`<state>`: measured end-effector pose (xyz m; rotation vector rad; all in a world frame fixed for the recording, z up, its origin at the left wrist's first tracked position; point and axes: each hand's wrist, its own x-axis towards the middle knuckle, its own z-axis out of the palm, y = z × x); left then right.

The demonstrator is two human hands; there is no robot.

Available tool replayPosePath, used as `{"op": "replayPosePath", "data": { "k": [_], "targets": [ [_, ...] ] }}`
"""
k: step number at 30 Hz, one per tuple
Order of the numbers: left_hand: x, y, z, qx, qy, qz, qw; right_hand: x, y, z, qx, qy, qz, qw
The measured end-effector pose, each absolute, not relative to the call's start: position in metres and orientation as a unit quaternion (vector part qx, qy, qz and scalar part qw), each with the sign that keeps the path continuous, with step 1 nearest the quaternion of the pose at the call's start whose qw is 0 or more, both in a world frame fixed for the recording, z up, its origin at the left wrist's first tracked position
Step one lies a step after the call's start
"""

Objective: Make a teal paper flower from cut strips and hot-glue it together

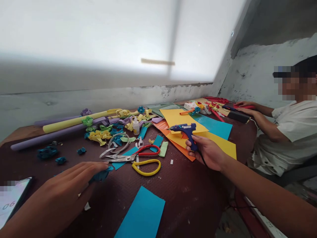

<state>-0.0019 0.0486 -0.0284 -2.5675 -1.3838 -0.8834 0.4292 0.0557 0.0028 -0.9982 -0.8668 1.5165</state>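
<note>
In my right hand [206, 150] is a dark blue hot glue gun [188, 131], its fingers wrapped round the handle and its nozzle pointing left above yellow and orange sheets. My left hand [66, 188] is closed at the lower left, with a piece of crumpled blue paper [100, 175] showing below its fingertips; the thumb is mostly hidden. Scissors [128, 158] with one red and one yellow handle lie just beyond those fingertips, blades partly over a blue paper strip [121, 162]. Closer to me lies a flat blue paper piece [142, 213].
Rolled paper tubes [52, 137], crumpled paper flowers [99, 136] and a small glue bottle [136, 127] spread across the far left. A phone [18, 195] lies at the left edge. On the right, a co-worker's hands [244, 107] rest near red paper. Yellow sheets [224, 143] cover the middle right.
</note>
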Motion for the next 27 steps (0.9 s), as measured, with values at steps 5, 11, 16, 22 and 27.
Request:
{"op": "replayPosePath", "data": {
  "k": [5, 11, 16, 22, 27],
  "targets": [
    [-0.001, 0.046, -0.023, -0.863, -0.437, -0.245, 0.068, 0.431, 0.056, 0.007, -0.412, -0.402, 0.637, 0.514],
    [0.003, 0.047, -0.020, -0.863, -0.417, -0.278, 0.065, 0.433, 0.078, 0.007, -0.424, -0.442, 0.613, 0.499],
    [0.001, 0.047, -0.021, -0.864, -0.418, -0.273, 0.068, 0.423, 0.100, 0.006, -0.432, -0.468, 0.597, 0.489],
    [-0.001, 0.047, -0.023, -0.864, -0.423, -0.262, 0.072, 0.414, 0.124, 0.010, -0.504, -0.505, 0.539, 0.448],
    [-0.002, 0.047, -0.023, -0.868, -0.417, -0.258, 0.072, 0.408, 0.140, 0.006, -0.564, -0.563, 0.465, 0.387]
  ]
}}
